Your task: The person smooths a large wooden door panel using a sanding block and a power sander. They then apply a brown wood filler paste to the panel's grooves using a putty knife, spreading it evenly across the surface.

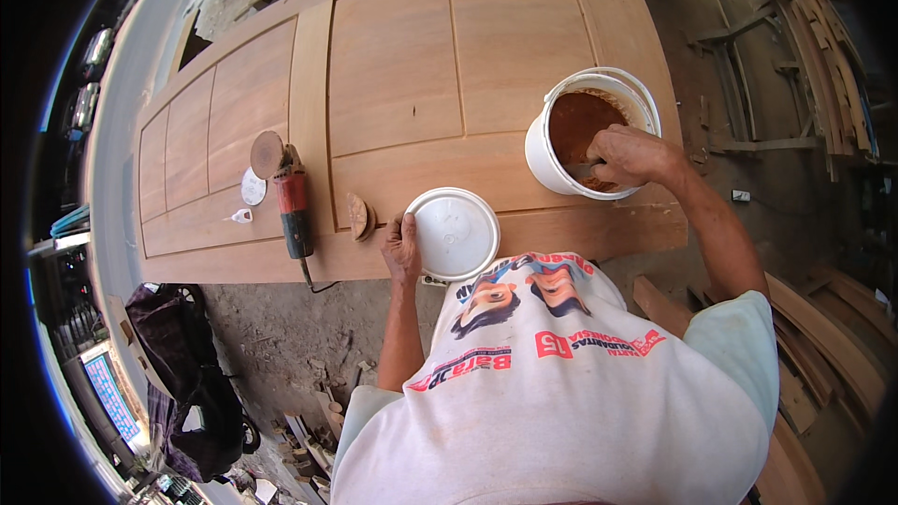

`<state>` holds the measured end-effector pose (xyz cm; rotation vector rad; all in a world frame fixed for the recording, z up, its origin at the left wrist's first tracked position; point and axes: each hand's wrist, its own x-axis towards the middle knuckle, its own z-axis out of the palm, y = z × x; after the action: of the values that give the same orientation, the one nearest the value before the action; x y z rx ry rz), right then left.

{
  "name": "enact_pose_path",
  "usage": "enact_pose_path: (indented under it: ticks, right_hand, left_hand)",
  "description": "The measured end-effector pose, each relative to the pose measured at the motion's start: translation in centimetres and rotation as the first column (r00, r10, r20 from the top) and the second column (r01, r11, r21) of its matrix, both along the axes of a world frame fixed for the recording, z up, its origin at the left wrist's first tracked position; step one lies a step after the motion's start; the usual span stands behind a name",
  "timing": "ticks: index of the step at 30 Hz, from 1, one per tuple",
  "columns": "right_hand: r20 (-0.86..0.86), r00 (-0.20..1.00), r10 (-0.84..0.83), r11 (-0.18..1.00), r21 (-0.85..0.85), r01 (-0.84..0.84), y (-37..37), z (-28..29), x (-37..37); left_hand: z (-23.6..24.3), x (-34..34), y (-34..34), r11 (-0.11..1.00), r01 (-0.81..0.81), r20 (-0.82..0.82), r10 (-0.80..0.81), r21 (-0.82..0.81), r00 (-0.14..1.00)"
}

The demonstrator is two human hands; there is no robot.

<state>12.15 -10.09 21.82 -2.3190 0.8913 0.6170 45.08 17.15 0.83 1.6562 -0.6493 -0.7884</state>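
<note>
A panelled wooden door [402,84] lies flat in front of me. My left hand [402,248] grips the edge of a round white lid [456,232] near the door's front edge. My right hand [629,154] reaches into a white bucket [543,145] of reddish-brown paste and is closed on a tool whose grey blade shows by the fingers. The bucket stands on the right part of the door.
A red and black angle grinder [290,201] with a sanding disc lies on the door to the left, beside loose round discs [357,216] and a small white scrap [241,216]. Wood offcuts [804,28] lie at the right. A dark bag [182,355] sits on the dirt floor at lower left.
</note>
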Motion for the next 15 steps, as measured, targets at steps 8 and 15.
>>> enact_pose_path:
  ticks: [8,15]
  right_hand:
    - [0.019,0.999,-0.028,0.999,0.035,0.027,0.0,-0.2,-0.5]
    - [0.217,0.953,-0.213,0.974,0.126,0.189,-1.5,1.1,-2.6]
  left_hand:
    - [0.4,0.0,-0.1,1.0,0.008,0.06,-0.009,0.012,0.998]
    - [0.1,-0.1,0.0,1.0,-0.011,0.059,0.01,0.006,0.998]
